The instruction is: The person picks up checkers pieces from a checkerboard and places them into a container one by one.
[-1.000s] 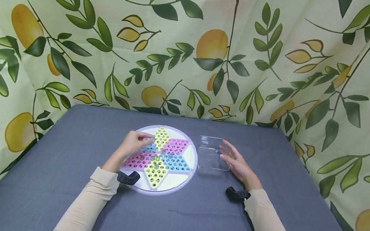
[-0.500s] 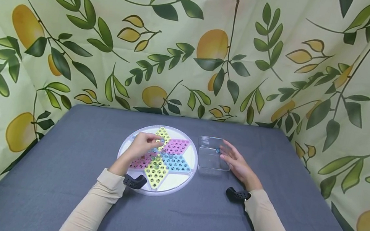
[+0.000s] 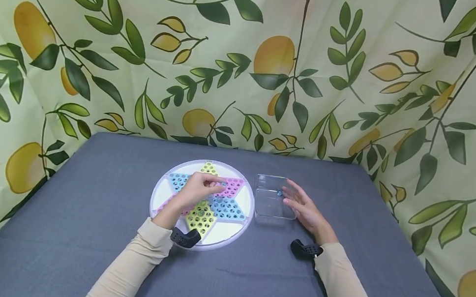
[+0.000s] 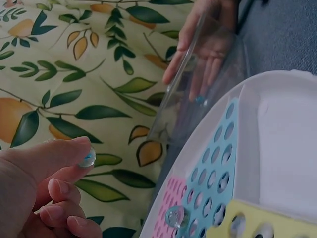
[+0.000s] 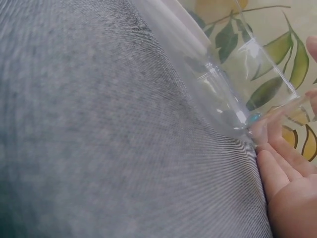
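My left hand (image 3: 197, 190) pinches a clear marble (image 4: 87, 157) with a blue swirl between thumb and forefinger. It hovers above the round white Chinese checkers board (image 3: 225, 231), over the side towards the pink point at the upper right. My other fingers are loosely curled. On the right, my right hand (image 3: 307, 211) touches the outer right side of a clear rectangular container (image 3: 273, 217), fingers fairly straight. A blue marble (image 5: 254, 118) lies inside the container near those fingers. Another clear marble (image 4: 176, 216) sits on the board, near where its pink and blue areas meet.
A dark grey cloth (image 3: 247, 288) covers the table. Behind it hangs a curtain (image 3: 228, 83) printed with leaves and fruit. The container stands close beside the board's right rim. Several marbles sit in the board's holes, partly hidden by my left hand.
My left hand has moved rightward across the board, from the upper-left blue point towards the pink one, with the marble pinched throughout. The right hand and container have stayed put.
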The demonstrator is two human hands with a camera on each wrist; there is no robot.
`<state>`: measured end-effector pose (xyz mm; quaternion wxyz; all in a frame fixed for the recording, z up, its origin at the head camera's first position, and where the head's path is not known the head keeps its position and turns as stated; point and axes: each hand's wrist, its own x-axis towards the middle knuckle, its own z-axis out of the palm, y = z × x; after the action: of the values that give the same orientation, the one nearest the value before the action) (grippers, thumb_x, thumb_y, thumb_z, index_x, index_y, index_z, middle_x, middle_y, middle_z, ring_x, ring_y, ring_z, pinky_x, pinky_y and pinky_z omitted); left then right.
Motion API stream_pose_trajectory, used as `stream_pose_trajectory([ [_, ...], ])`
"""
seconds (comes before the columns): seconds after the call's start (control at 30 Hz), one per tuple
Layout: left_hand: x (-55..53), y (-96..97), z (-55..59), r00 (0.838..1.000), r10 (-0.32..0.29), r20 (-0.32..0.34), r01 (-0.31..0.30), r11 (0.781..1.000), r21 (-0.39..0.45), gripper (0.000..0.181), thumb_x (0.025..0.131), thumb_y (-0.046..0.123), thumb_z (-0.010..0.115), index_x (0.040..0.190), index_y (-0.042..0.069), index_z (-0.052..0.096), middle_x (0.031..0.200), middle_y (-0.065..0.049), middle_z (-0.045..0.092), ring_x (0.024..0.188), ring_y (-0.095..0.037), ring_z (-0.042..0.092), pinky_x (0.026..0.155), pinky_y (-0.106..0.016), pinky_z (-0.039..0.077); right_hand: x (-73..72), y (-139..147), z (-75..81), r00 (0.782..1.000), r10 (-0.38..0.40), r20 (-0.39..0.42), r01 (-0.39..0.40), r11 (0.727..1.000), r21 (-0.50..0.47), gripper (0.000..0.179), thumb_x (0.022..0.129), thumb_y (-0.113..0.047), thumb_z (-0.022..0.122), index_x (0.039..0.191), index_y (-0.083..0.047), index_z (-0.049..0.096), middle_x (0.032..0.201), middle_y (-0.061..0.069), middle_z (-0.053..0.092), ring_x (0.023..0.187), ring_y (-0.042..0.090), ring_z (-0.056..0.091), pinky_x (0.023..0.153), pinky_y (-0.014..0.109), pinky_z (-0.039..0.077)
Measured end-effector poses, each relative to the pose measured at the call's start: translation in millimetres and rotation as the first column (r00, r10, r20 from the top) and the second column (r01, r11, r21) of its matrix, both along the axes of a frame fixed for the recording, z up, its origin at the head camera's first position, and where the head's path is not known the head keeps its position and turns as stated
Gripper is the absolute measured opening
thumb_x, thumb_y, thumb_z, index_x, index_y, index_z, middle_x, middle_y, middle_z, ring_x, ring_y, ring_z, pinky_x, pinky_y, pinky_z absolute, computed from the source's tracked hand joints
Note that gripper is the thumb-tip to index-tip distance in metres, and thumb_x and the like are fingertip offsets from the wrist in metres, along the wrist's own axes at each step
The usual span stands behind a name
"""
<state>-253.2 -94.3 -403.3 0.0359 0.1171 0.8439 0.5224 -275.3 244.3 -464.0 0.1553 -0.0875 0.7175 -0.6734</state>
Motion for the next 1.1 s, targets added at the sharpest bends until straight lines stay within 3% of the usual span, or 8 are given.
stream_pose_trajectory([
  [0.13,0.3,8.3,-0.4,1.0,0.002,0.021,-0.002,1.0,0.006,0.031,0.085,0.016,0.072,0.114,0.005,0.07,0.066,0.005,0.045,0.063,-0.009,0.038,0.053,-0.015,0.029,-0.4,0,-0.1,1.0,0.001,0.002,-0.001,1.0,0.002,0.07,0.098,-0.013,0.053,0.155,-0.022,0.014,0.162,0.017,0.015,0.152,0.033,0.009,0.123,0.055,0.005],
  [0.33,0.7,17.6,0.1,1.0,-0.013,-0.01,0.012,0.999,-0.03,0.031,0.084,0.016,0.072,0.113,0.003,0.07,0.064,0.006,0.046,0.062,-0.008,0.04,0.054,-0.015,0.031,-0.4,0,-0.5,1.0,0.003,0.003,-0.003,1.0,0.008,0.07,0.098,-0.015,0.054,0.155,-0.021,0.014,0.162,0.016,0.015,0.153,0.033,0.008,0.122,0.056,0.003],
  [0.6,2.2,28.1,3.0,0.997,-0.059,-0.04,0.059,0.998,-0.016,0.031,0.084,0.015,0.072,0.112,0.002,0.07,0.064,0.007,0.046,0.061,-0.007,0.04,0.054,-0.013,0.031,0.1,0,-0.9,1.0,0.006,-0.007,-0.006,1.0,-0.009,0.073,0.096,-0.014,0.056,0.155,-0.019,0.013,0.162,0.018,0.014,0.152,0.034,0.008,0.123,0.055,0.003],
  [0.9,3.1,39.6,-0.2,0.994,-0.095,-0.05,0.094,0.996,-0.006,0.029,0.084,0.015,0.072,0.111,0.003,0.071,0.063,0.008,0.046,0.06,-0.005,0.039,0.054,-0.013,0.03,-0.2,-1,-0.9,1.0,0.003,-0.01,-0.003,1.0,-0.004,0.072,0.097,-0.013,0.054,0.155,-0.018,0.012,0.162,0.019,0.014,0.152,0.035,0.007,0.122,0.056,0.003],
  [1.1,1.2,47.0,-4.0,0.986,-0.134,-0.099,0.133,0.991,-0.008,0.028,0.083,0.014,0.072,0.106,-0.001,0.072,0.064,0.007,0.044,0.06,-0.007,0.039,0.056,-0.014,0.032,-0.7,-1,-0.8,1.0,0.01,-0.015,-0.01,1.0,-0.008,0.072,0.097,-0.012,0.054,0.155,-0.017,0.011,0.162,0.019,0.014,0.152,0.035,0.007,0.122,0.056,0.003],
])
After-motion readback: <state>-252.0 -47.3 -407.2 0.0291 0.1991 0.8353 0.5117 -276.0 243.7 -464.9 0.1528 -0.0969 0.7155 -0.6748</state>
